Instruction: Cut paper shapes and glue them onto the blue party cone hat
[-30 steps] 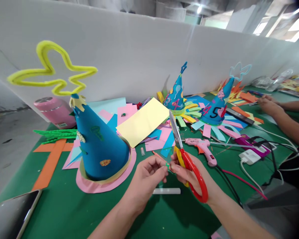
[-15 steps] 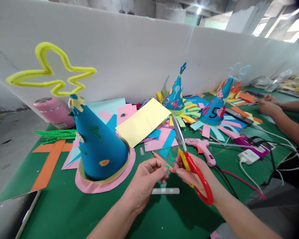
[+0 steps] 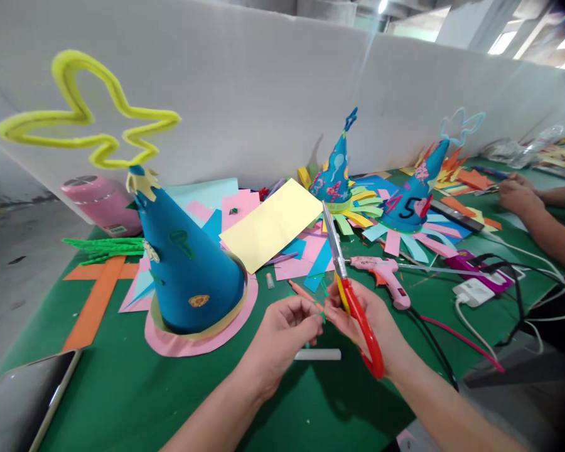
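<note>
- Left hand point(image 3: 289, 326): thumb and fingers drawn together, apparently pinching a small green piece point(image 3: 323, 316); grip partly hidden.
- Right hand point(image 3: 370, 320): fingers curled round the handles of the scissors point(image 3: 343, 270); thumb and fingertips close to the green piece, contact unclear.
- Key relation: green piece sits in the narrow gap between the hands, at the left fingertips, left of the scissor handles. Scissors' long axis runs away from the person, tilted slightly left; blades look closed and point past the piece, not at it. Piece's own axis too small to read.
- White stick point(image 3: 319, 355) lies crosswise on the green worktop point(image 3: 287, 420), below the hands.
- Large blue cone hat point(image 3: 193, 270) stands left of the left hand; pink glue gun point(image 3: 381, 276) lies beyond the right.
- Farther: yellow card point(image 3: 273, 223), then two smaller decorated hats point(image 3: 334, 179) point(image 3: 412, 198).
</note>
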